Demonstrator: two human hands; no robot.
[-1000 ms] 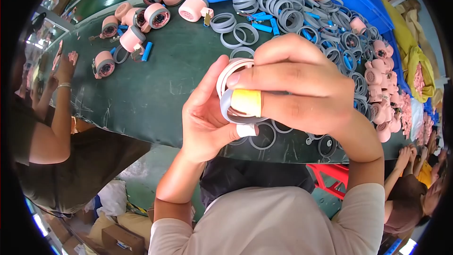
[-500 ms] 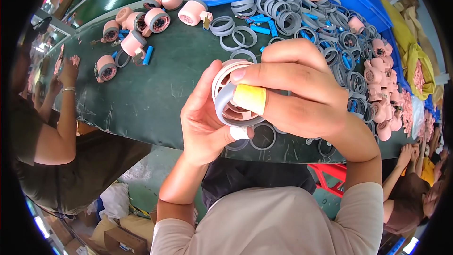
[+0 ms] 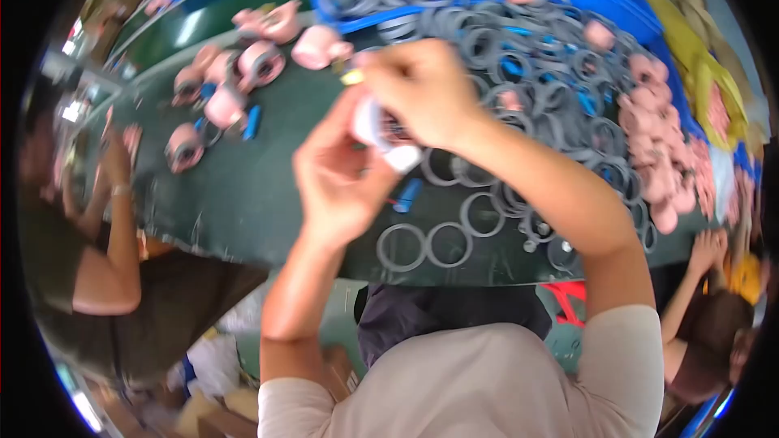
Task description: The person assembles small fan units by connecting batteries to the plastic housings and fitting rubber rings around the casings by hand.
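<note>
My left hand (image 3: pixel 329 174) is wrapped round a small round housing (image 3: pixel 369 123) with a pale rim and a dark inside, blurred by motion. White tape covers its thumb tip. My right hand (image 3: pixel 430 89) reaches across just above, fingers bent into a pinch by the housing's far edge. Yellow tape shows at one right fingertip; whatever lies between those fingers is hidden or smeared. On the green table under my hands are a blue cylinder (image 3: pixel 408 195) and several loose grey rings (image 3: pixel 402 247).
Grey rings (image 3: pixel 479 40) and blue cylinders are heaped ahead, before a blue bin (image 3: pixel 349 26). Pink housings (image 3: pixel 264 63) stand at the left; more pink housings (image 3: pixel 649 142) are piled at the right. A co-worker (image 3: pixel 89 276) sits at the left, another person (image 3: pixel 706 316) at the right.
My right hand has left the housing's grey ring and moved to its far edge, the forearm stretching forward. My left hand has shifted slightly left. Loose rings and the blue cylinder are now uncovered below.
</note>
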